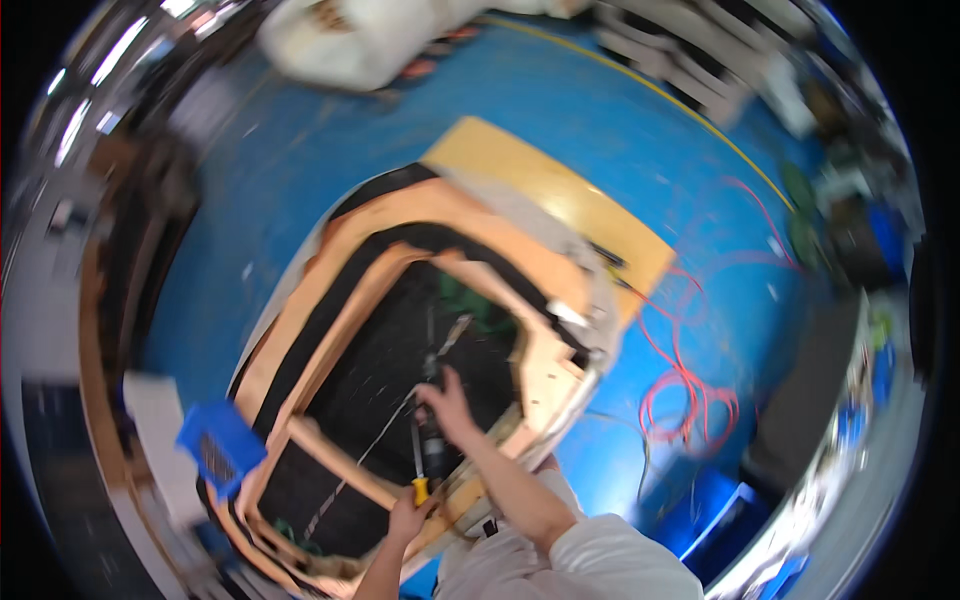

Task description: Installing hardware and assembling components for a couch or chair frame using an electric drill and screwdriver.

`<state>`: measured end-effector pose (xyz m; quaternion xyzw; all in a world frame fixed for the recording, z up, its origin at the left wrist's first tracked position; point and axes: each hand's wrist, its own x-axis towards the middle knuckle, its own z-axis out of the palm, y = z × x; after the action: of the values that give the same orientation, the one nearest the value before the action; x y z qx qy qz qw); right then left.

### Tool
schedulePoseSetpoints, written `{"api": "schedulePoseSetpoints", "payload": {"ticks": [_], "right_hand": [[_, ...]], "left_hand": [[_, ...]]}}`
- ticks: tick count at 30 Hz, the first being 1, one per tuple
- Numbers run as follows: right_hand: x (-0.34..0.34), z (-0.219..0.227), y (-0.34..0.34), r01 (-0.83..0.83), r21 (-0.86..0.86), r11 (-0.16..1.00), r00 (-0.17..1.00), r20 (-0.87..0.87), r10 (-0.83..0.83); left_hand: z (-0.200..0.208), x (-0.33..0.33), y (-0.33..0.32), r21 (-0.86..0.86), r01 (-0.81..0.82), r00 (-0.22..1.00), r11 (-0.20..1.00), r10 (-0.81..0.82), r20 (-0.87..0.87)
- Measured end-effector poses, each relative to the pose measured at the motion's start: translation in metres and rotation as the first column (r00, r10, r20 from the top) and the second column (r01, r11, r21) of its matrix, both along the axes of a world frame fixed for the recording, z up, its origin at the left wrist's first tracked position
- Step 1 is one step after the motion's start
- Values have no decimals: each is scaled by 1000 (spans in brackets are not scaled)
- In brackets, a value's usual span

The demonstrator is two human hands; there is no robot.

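A wooden furniture frame [400, 208], upholstered around its outside in pale fabric, lies in front of me with its underside up. Black fabric [385, 330] spans its inner openings. My right hand [450, 408] is closed around a dark cylindrical power driver [432, 445] over the larger opening; motion blurs its thin front end. Lower down, near the frame's near rail, my left hand [406, 516] grips a screwdriver [420, 490] by its yellow handle, the metal shaft pointing away from me. A pale cord or seam line crosses the black fabric beside the driver.
Under the frame's far side lies a yellowish board [510, 160] on the blue floor. A red hose [690, 400] coils to the right. A blue bin [222, 450] stands by the frame's left side, and a blue box [715, 525] sits at lower right. White wrapped bundles [350, 45] lie at the back.
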<state>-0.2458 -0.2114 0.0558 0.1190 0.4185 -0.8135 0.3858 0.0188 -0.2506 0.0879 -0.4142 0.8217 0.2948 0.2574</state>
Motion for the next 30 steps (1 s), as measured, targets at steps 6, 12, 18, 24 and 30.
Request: {"api": "schedulePoseSetpoints", "payload": {"ticks": [6,12,18,24,30], "right_hand": [[-101,26,36,-508,3,862,862,15,508],[-94,65,35,-520,281,806,806,-150,572],[-59,130,72,-569,451,687,662,-244,709],[2,142,127,-510,610,606,665,-168,728],[79,163,162,-488,589,644,716,-152,682]], "left_hand": [[-17,-4,46,-57,88,960,994,-100,-263],[117,31,-105,-421,-454,684,785,5,-729],[150,97,-351,-744,-338,900,577,-33,-435],[129,55,-410,-663,157,961,732,-268,-68],[106,85,-445,-612,82,965,786,-216,-148]]}}
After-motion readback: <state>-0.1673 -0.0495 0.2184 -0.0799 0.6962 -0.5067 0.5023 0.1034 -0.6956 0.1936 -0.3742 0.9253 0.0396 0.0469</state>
